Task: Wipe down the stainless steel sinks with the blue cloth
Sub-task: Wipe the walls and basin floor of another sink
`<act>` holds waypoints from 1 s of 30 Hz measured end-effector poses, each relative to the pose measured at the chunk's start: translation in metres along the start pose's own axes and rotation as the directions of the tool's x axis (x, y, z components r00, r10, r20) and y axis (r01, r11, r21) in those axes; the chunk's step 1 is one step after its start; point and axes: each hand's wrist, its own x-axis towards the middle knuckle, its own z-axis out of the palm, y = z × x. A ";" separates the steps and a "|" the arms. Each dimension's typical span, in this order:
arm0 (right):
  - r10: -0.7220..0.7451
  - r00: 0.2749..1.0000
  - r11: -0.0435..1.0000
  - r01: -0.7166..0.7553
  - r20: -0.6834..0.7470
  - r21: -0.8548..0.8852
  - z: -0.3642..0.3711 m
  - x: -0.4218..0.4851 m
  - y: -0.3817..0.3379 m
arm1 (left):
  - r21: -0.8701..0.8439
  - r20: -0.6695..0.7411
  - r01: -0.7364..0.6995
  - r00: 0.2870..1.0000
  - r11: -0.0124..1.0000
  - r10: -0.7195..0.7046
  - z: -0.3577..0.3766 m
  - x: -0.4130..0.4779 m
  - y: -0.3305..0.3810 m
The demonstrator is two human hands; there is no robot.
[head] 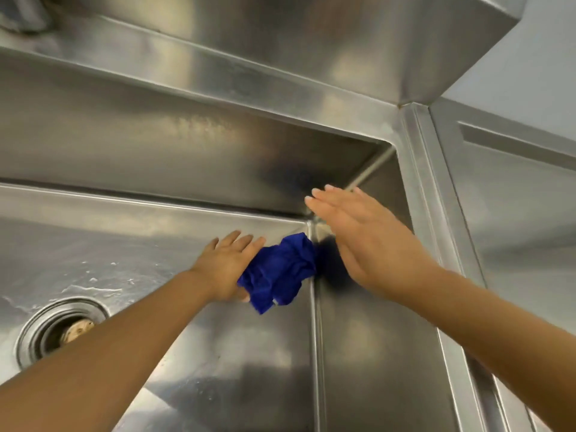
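Pressing rather than clutching, our left hand point(226, 263) lies flat with straight fingers on the floor of the brushed stainless steel sink point(156, 141), pinning the crumpled deep-blue cloth point(280, 269) under its thumb side; the thumb itself is mostly hidden. From the head view the cloth sits bunched in the basin's far right corner, touching the right wall. Our right hand point(367, 241) holds nothing: palm open, fingers straight and together, raised just beside that wall. A round metal drain point(59, 328) lies to the left, with streaks of water point(93, 285) near it, and a neighbouring steel basin point(514, 213) adjoins on the right.
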 end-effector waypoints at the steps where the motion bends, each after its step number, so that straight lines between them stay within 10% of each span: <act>1: -0.025 0.999 1.000 0.025 0.031 0.012 0.010 0.006 -0.009 | 0.026 0.018 0.010 1.000 1.000 -0.011 -0.002 -0.005 -0.003; 7: 0.333 0.857 0.904 -0.409 0.393 0.124 0.094 0.014 -0.024 | 0.197 0.096 0.084 0.990 0.977 -0.104 0.009 -0.004 -0.027; 13: 0.618 0.584 0.476 -0.811 0.526 0.340 0.205 0.010 -0.033 | 0.327 0.168 0.075 0.976 0.942 -0.136 0.036 0.014 -0.054; 21: 0.807 0.585 0.498 -0.598 -0.083 0.628 0.222 0.029 -0.055 | 0.332 0.188 0.038 0.976 0.943 -0.106 0.050 0.033 -0.073; 26: 0.715 0.337 0.697 -0.278 -0.613 0.660 0.129 0.062 -0.029 | 0.305 0.180 0.064 0.976 0.950 -0.124 0.046 0.030 -0.066; 30: 0.613 0.167 0.766 -0.366 -0.772 0.528 0.088 0.094 -0.001 | 0.289 0.131 0.100 0.981 0.952 -0.143 0.044 0.030 -0.059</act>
